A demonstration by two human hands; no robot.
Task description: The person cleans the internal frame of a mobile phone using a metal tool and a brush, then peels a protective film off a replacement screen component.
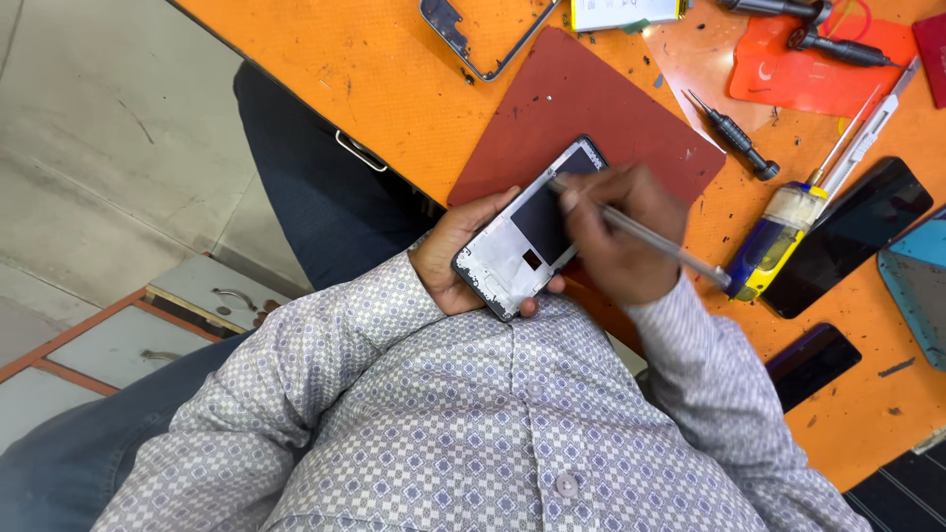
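While the left hand (pixel 455 258) grips an open phone (pixel 529 232) over the red mat (pixel 581 108), the right hand (pixel 621 236) pinches a thin tool (pixel 650 236), its tip on the phone, above the orange table (pixel 325 59).

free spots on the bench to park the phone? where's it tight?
Bare orange table left of the empty phone frame, to the near edge. The red mat is bare above the hands. A patch sits below the small dark screen. Crowded at right: black screwdriver, yellow-blue tool, large dark screen.
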